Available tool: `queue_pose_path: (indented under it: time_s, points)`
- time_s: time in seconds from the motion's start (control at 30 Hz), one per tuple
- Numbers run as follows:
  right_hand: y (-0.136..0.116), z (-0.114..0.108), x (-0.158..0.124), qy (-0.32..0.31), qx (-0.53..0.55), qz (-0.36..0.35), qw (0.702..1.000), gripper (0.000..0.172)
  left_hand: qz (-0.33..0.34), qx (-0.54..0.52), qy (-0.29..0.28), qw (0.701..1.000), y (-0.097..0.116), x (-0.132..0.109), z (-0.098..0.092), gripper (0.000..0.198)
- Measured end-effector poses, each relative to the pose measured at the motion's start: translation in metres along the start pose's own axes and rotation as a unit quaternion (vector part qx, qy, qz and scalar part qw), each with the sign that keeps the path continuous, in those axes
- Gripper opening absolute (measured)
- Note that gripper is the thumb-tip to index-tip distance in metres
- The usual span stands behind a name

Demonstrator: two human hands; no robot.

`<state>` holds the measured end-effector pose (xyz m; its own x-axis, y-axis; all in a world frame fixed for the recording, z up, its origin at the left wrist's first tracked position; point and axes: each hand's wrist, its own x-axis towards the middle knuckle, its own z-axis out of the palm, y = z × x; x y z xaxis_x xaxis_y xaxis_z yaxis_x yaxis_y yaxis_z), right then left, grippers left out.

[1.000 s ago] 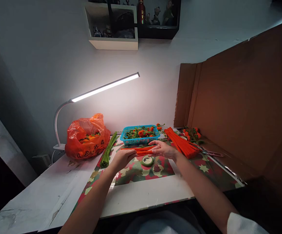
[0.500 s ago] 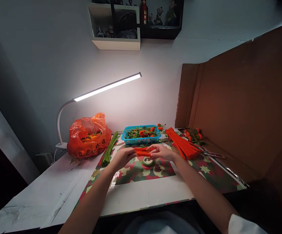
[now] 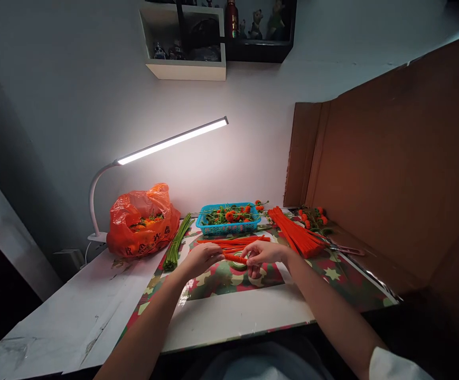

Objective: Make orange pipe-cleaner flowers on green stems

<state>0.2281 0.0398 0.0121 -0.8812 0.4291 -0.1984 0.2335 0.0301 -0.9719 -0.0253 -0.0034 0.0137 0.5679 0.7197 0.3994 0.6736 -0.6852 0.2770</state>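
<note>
Between my two hands stretches a short orange-red pipe cleaner piece (image 3: 235, 258), which looks ridged or coiled. Its left end sits in the closed fingertips of my left hand (image 3: 203, 258). My right hand (image 3: 264, 253) pinches the other end. Just behind lie several loose orange-red pipe cleaners (image 3: 229, 244) spread sideways on the mat. A roll of green tape (image 3: 237, 265) rests under the held piece, partly covered by it. To the right is a thick bundle of orange-red pipe cleaners (image 3: 294, 232); to the left, a bundle of green pipe cleaners (image 3: 177, 243).
A blue basket (image 3: 229, 229) with orange flowers and green stems stands at the back. Left of it are an orange plastic bag (image 3: 134, 245) and a lit lamp (image 3: 174, 141). Scissors (image 3: 350, 250) and more orange flowers (image 3: 312, 216) lie right, beside a cardboard wall (image 3: 380, 158).
The held orange-red piece has come forward, away from the loose pipe cleaners, and now shows over the tape roll. My right hand has turned, its lower fingers pointing down.
</note>
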Motion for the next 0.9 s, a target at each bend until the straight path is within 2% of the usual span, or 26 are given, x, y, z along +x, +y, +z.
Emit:
queue_pose_path:
  time_s: [0.1,0.27,0.33,0.43,0.5,0.53,0.6,0.7,0.77,0.83,0.9]
  points:
    - [0.0,0.005,0.002,0.014,-0.026,-0.009,1.0,0.054,-0.03,-0.065,-0.044,0.996,0.001,-0.001,-0.001,0.037]
    - [0.001,0.014,0.006,0.078,-0.152,-0.04,0.985,0.034,-0.162,-0.183,-0.133,0.961,0.007,-0.004,-0.007,0.041]
    - [0.001,0.019,0.006,0.123,-0.239,-0.067,0.961,0.029,-0.193,-0.22,-0.143,0.945,0.008,-0.004,-0.009,0.042]
    - [-0.002,0.026,0.006,0.203,-0.382,-0.108,0.895,0.027,-0.228,-0.285,-0.148,0.919,0.006,-0.004,-0.009,0.045]
    - [-0.004,0.03,0.007,0.244,-0.439,-0.123,0.856,0.025,-0.252,-0.332,-0.14,0.898,0.005,-0.003,-0.009,0.046]
    - [-0.004,0.031,0.007,0.256,-0.446,-0.127,0.848,0.024,-0.261,-0.35,-0.132,0.89,0.004,-0.003,-0.009,0.046]
    - [-0.005,0.031,0.009,0.264,-0.415,-0.13,0.861,0.023,-0.265,-0.365,-0.107,0.886,0.003,-0.002,-0.011,0.045]
    - [-0.005,0.032,0.012,0.242,-0.277,-0.132,0.92,0.019,-0.258,-0.358,-0.05,0.896,0.0,-0.002,-0.015,0.041]
    - [-0.005,0.032,0.015,0.214,-0.169,-0.121,0.955,0.017,-0.267,-0.364,-0.004,0.892,-0.002,-0.002,-0.016,0.036]
    - [-0.004,0.034,0.018,0.198,-0.083,-0.103,0.971,0.02,-0.284,-0.39,0.045,0.875,-0.005,-0.001,-0.014,0.033]
    - [-0.003,0.036,0.023,0.198,-0.02,-0.096,0.975,0.026,-0.297,-0.428,0.105,0.847,-0.006,0.001,-0.008,0.034]
